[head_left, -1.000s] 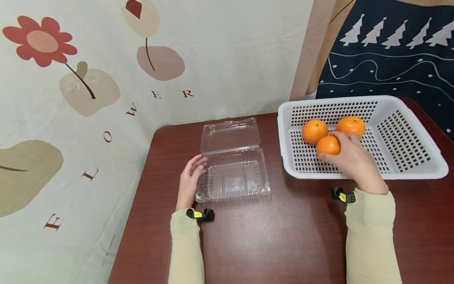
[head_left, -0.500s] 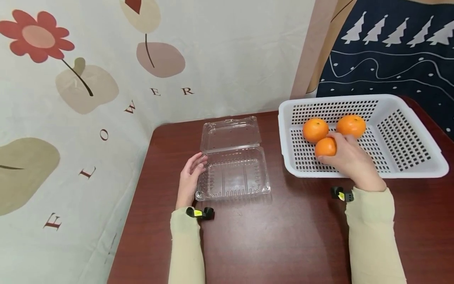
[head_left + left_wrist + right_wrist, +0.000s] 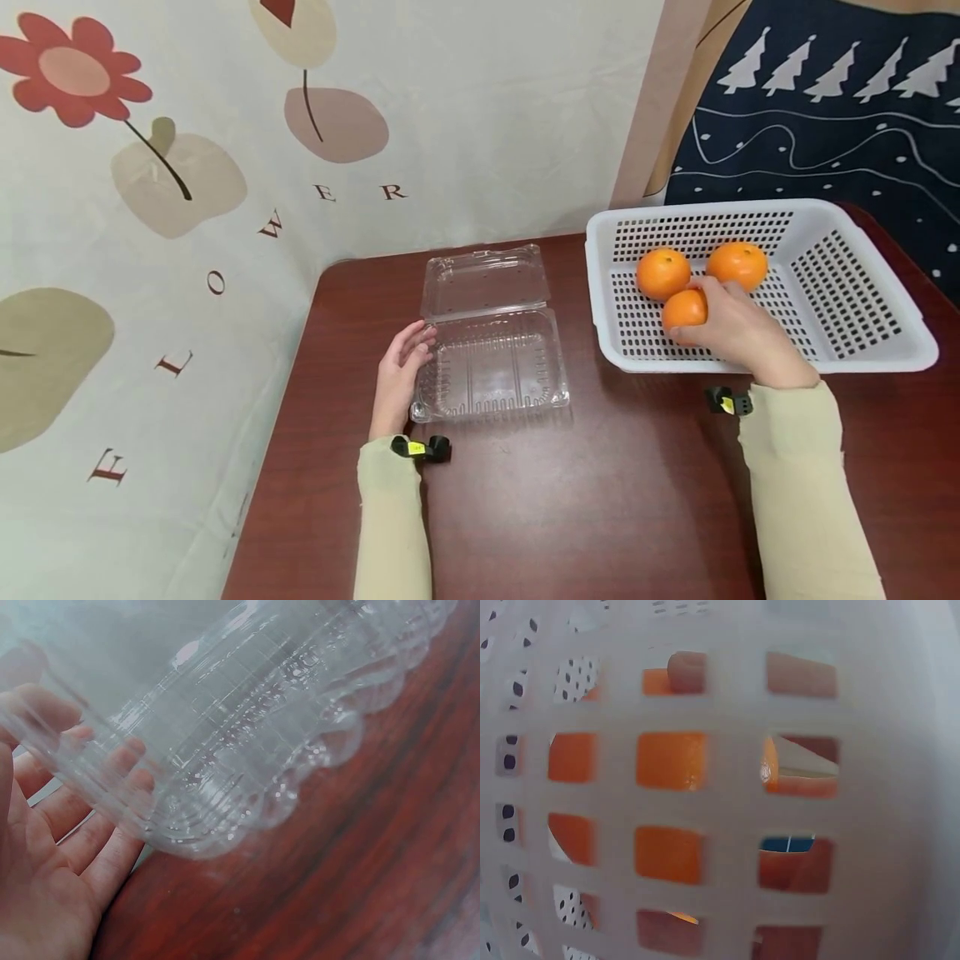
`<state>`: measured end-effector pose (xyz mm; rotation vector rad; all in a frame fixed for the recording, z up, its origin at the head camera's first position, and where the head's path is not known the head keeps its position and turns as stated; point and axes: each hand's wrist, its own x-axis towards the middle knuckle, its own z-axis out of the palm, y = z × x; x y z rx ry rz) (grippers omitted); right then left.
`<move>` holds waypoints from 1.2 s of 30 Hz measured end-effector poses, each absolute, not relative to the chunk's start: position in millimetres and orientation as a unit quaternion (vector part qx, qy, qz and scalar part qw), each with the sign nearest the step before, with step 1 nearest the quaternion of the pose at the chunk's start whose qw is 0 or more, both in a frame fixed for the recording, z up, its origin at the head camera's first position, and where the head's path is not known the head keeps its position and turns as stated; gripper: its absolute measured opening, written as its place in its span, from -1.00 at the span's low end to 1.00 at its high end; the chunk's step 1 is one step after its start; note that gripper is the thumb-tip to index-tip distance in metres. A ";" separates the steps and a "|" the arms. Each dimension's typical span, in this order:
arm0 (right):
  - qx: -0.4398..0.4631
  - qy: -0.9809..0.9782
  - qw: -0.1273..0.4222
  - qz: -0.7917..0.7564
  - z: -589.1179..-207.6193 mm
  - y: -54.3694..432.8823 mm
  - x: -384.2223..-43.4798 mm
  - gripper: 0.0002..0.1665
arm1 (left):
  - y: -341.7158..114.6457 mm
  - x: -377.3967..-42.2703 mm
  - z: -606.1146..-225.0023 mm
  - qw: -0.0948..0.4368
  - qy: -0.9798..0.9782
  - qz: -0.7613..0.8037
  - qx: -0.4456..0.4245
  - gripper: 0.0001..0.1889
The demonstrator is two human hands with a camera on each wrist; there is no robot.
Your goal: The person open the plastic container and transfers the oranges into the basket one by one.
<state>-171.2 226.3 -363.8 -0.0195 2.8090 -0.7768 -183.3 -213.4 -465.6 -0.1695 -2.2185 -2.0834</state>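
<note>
My right hand (image 3: 738,325) grips an orange (image 3: 682,310) in the white basket (image 3: 765,367), thumb on its near side and fingers on its far side. Two more oranges lie just behind: one at the left (image 3: 663,273), the other at the right (image 3: 738,265). Through the basket's holes the right wrist view shows orange peel (image 3: 670,761) and parts of the fingers. My left hand (image 3: 401,367) rests along the left side of a clear plastic clamshell box (image 3: 491,375), fingers loosely bent. Seen from the left wrist, its fingers (image 3: 82,832) lie behind the transparent wall.
The clamshell's lid (image 3: 486,283) lies folded back toward the wall. Both containers stand on a dark red wooden table (image 3: 540,500). A printed cloth (image 3: 480,125) hangs along the table's back and left edges, with a navy cloth (image 3: 825,150) behind the basket.
The gripped orange has shifted slightly left and nearer inside the basket with my right hand. My left hand and the clamshell box stay in place; the head view has tilted a little.
</note>
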 end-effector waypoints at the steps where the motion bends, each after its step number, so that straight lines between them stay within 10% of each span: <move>1: -0.006 0.958 0.114 -0.265 -363.9 226.4 -171.8 -0.10 | -214.2 -184.4 -467.5 0.048 -0.729 -0.680 -0.056 -0.59; 36: 0.001 0.962 0.140 -0.233 -371.9 236.8 -176.3 -0.20 | -214.3 -185.0 -470.5 0.053 -0.723 -0.687 -0.058 -0.60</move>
